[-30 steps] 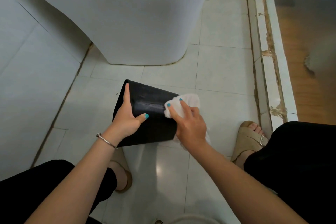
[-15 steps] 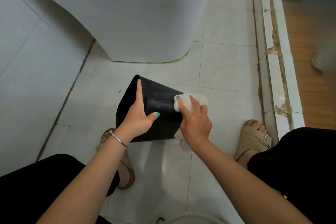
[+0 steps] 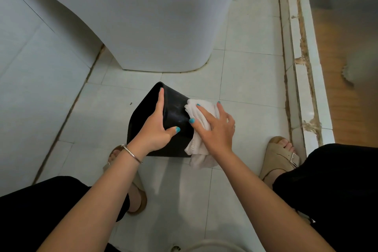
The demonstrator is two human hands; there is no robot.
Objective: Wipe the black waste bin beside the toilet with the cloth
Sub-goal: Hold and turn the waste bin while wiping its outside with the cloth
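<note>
The black waste bin point(image 3: 176, 111) is tipped over just above the tiled floor, in front of the toilet point(image 3: 155, 26). My left hand point(image 3: 155, 131) grips it, fingers along its upper left edge and thumb across the near face. My right hand point(image 3: 217, 131) lies with spread, straight fingers on a white cloth point(image 3: 196, 145) and presses it against the bin's right side. The cloth's lower end hangs loose below the bin. The bin's opening and inside are hidden.
A tiled wall point(image 3: 30, 67) closes the left side. A raised, chipped white threshold point(image 3: 300, 67) runs along the right, with wooden floor beyond. My sandalled feet point(image 3: 280, 155) point(image 3: 137, 196) flank the bin. A pale round rim point(image 3: 204, 247) shows at the bottom edge.
My right hand slid the cloth to the right along the bin's face toward its right edge, and its fingers have spread flatter. My left hand keeps its grip; the bin is tipped a little more.
</note>
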